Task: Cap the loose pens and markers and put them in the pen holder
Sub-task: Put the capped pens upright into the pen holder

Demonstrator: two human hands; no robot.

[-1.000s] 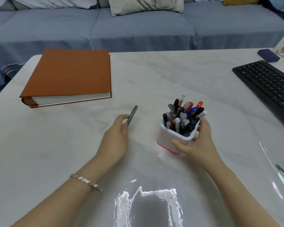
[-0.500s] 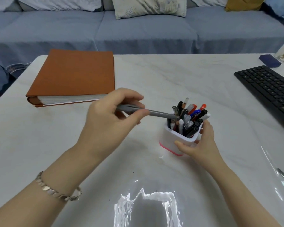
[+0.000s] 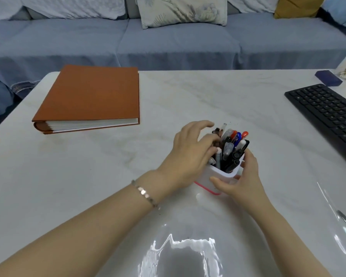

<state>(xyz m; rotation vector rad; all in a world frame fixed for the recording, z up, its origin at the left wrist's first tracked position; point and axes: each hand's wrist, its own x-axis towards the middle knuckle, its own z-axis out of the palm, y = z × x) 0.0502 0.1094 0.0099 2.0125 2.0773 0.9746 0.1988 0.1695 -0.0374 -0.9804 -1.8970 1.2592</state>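
Left fingers point(image 3: 207, 139) seemingly pinch pens point(image 3: 231, 148) in pen holder point(image 3: 205, 177); print unreadable.

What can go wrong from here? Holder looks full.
1. The pen holder is packed; the left hand working among the pens may lever neighbours out.
2. Only the right hand grips the holder; a sideways shove from the left could tip it and spill them.

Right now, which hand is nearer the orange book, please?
Left: the left hand is at the pen holder, toward the orange book; the right hand grips its far side.
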